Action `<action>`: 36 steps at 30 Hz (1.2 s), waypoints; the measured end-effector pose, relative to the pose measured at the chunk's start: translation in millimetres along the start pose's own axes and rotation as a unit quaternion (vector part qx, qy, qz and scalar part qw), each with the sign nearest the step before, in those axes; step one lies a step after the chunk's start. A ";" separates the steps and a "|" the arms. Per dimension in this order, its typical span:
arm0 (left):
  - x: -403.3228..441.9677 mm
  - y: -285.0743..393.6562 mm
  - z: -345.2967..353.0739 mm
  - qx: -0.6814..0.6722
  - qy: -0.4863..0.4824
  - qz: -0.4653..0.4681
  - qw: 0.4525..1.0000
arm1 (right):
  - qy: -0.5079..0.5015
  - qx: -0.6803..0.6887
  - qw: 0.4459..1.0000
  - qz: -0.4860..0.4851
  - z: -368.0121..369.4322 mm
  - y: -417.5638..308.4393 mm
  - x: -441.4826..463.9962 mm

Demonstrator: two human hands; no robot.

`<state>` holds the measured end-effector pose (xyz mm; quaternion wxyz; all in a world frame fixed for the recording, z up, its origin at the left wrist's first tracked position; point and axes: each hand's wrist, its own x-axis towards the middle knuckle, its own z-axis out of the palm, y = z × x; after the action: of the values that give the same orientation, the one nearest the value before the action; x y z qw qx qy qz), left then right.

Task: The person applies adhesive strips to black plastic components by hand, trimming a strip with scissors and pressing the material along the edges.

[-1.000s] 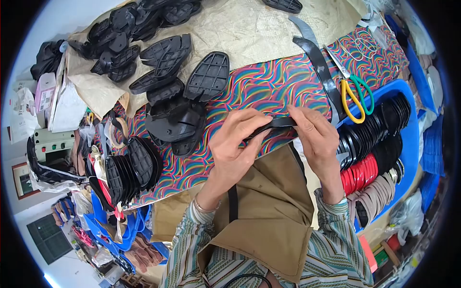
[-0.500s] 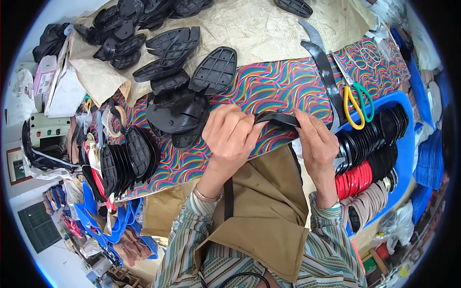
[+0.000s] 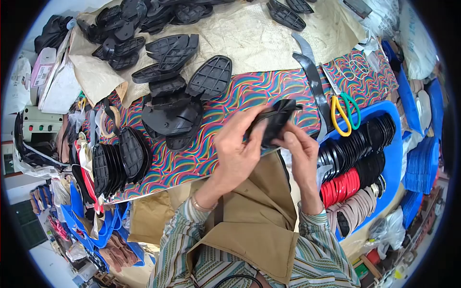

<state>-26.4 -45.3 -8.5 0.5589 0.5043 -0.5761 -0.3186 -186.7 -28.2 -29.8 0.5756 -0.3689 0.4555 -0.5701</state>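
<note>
A glossy black piece [image 3: 278, 120] with strap-like parts hangs over the near edge of the patterned table. My left hand [image 3: 237, 144] grips its left side, fingers closed round it. On its lower right, my right hand [image 3: 300, 149] pinches the same piece. Black ridged soles [image 3: 210, 78] lie beyond my left hand, and a dark sole piece [image 3: 173, 117] rests to its left. To the right of my hands are a long black strip [image 3: 314, 89] and scissors [image 3: 341, 115] with yellow and green handles.
A blue bin [image 3: 396, 163] at the right holds rows of black, red and beige straps. Black soles stand stacked [image 3: 108, 165] on the left of the patterned table [image 3: 269, 86]. A beige sheet [image 3: 254, 38] covers its far side, with more soles on it.
The black piece, earlier seen edge-on as a narrow band between my hands, is now turned up and shows more of its surface. My right hand has come closer to my left. The view has shifted slightly.
</note>
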 end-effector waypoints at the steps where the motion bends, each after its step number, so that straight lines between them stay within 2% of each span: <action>1: 4.8 0.8 -12.1 0.094 -0.026 0.069 0.993 | -0.024 0.012 1.000 0.015 -2.2 -6.7 -1.1; 2: 7.2 1.9 -17.8 0.186 -0.050 0.137 0.972 | -0.021 0.009 1.000 0.015 -4.6 -15.0 0.2; 3: 7.2 3.4 -18.0 0.184 -0.052 0.136 0.972 | -0.021 -0.176 0.977 -0.119 -7.0 -25.0 4.4; 4: 7.6 5.1 -18.3 0.213 -0.070 0.157 0.962 | -0.020 -0.351 0.903 -0.246 -8.8 -33.4 9.9; 5: 8.2 6.4 -18.2 0.241 -0.086 0.180 0.950 | -0.018 -0.509 0.782 -0.359 -9.9 -37.0 15.2; 6: 8.6 6.9 -17.1 0.269 -0.102 0.202 0.936 | -0.015 -0.511 0.782 -0.358 -8.3 -36.9 20.1; 9: 9.0 3.4 -11.1 0.266 -0.104 0.216 0.934 | -0.101 -0.581 0.645 -0.486 0.9 -34.7 31.8; 15: 10.7 -3.2 -9.0 0.277 -0.122 0.243 0.922 | -0.078 -0.601 0.593 -0.530 -11.9 -16.7 38.3; 17: 9.7 -5.7 -8.1 0.255 -0.111 0.234 0.932 | -0.047 -0.606 0.577 -0.545 -14.9 -8.5 39.9; 22: 7.6 -9.1 -6.7 0.201 -0.082 0.211 0.953 | -0.023 -0.601 0.578 -0.552 -10.6 -6.9 40.4; 25: 5.3 -10.5 -7.2 0.188 -0.075 0.199 0.959 | -0.041 -0.614 0.545 -0.570 -15.8 -13.8 41.1; 30: 0.5 -4.9 -8.3 0.155 -0.087 0.158 0.971 | -0.113 -0.602 0.538 -0.579 -33.8 -37.0 37.0; 31: 3.5 -3.2 -11.7 0.154 -0.088 0.159 0.971 | -0.096 -0.657 0.552 -0.505 -43.5 -43.1 30.6; 32: 9.7 -0.7 -19.9 0.129 -0.034 0.125 0.983 | -0.078 -0.705 0.561 -0.426 -50.7 -46.8 25.1; 33: 15.7 1.9 -28.8 0.105 0.021 0.091 0.990 | -0.077 -0.706 0.561 -0.426 -55.3 -44.6 22.0; 34: 18.6 5.0 -34.4 0.083 0.076 0.054 0.992 | -0.042 -0.620 0.686 -0.378 -59.1 -37.8 18.9; 35: 19.2 9.4 -33.7 0.086 0.076 0.056 0.992 | -0.004 -0.516 0.794 -0.321 -61.1 -30.4 16.9; 36: 18.1 15.4 -28.6 0.087 0.021 0.130 0.987 | 0.034 -0.398 0.880 -0.257 -58.7 -29.4 16.0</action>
<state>0.1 -52.3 16.6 0.5615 0.4780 -0.6506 -0.1815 -252.6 -40.7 -22.1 0.1972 -0.6514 0.5528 -0.4808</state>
